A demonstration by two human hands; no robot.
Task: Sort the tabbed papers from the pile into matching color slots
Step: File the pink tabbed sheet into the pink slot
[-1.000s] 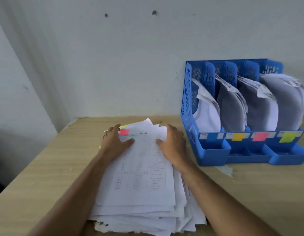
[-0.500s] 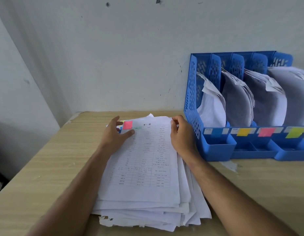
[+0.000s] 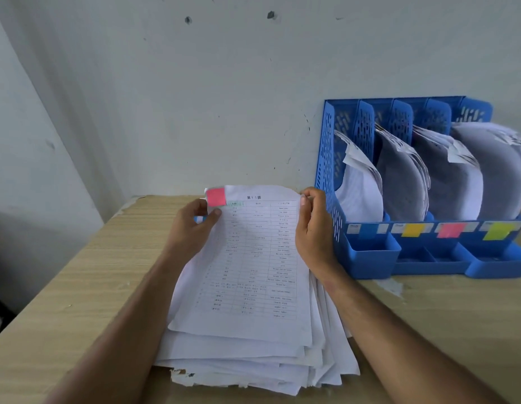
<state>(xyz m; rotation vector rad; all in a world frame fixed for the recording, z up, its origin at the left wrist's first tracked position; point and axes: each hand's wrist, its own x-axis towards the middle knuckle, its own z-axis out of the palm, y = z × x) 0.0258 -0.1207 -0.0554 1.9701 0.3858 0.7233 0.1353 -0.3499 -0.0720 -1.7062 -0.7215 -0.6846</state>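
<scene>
Pink is the colour under your left thumb: the pink tab (image 3: 216, 196) sits at the top left corner of the top sheet (image 3: 247, 266), and your left hand (image 3: 192, 228) pinches that corner just below it, thumb on the printed face and fingers (image 3: 198, 219) curled behind. Your right hand (image 3: 313, 234) grips the opposite top corner, thumb and fingers closed on the paper's edge. Between them the far end of the sheet is raised off the pile (image 3: 253, 360), while its near end lies on the stack, which rests on the wooden tabletop (image 3: 78, 287) right in front of you.

By my reading you are at the pick-up step: one sheet separated, its colour read, not yet carried anywhere. To your right stands the blue file rack (image 3: 329, 176) against the wall, each of its four slots already holding curved papers. The labels along its front run blue, orange, pink, then yellow-green, so the pink label (image 3: 447, 230) marks the third slot from the left as the match. The next move calls for lifting the sheet fully clear without dragging the one beneath, swinging it right, and feeding it down in front of the papers already standing there
</scene>
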